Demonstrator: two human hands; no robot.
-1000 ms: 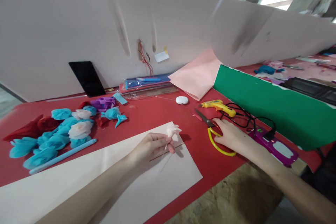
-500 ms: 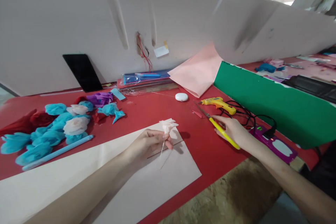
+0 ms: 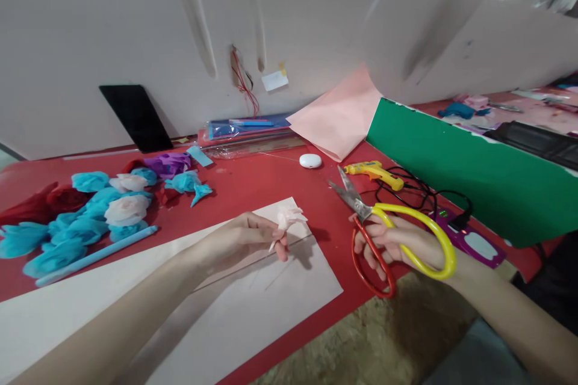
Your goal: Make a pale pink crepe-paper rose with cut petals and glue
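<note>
Between the fingertips of my left hand (image 3: 253,237) is a small pale pink paper flower (image 3: 289,218), with a thin stem end poking out below. That hand hovers over a white sheet (image 3: 253,313). My right hand (image 3: 388,240) has its fingers through the handles of a pair of scissors (image 3: 361,207), one handle yellow and the other red. The scissor blades are parted and point up and to the left, apart from the flower. Just beyond them a yellow glue gun (image 3: 374,174) lies on the red table (image 3: 253,177).
Blue, white, red and purple crepe flowers (image 3: 85,231) lie on the left beside a light blue roll (image 3: 97,255). A white oval case (image 3: 310,160) sits mid-table. Cables run to a purple power strip (image 3: 469,240) near a green board (image 3: 451,168). A black tablet (image 3: 135,117) leans at the back.
The scissors have turned and opened, and my right fingers are now in their handles. My left hand keeps the flower and has shifted slightly left.
</note>
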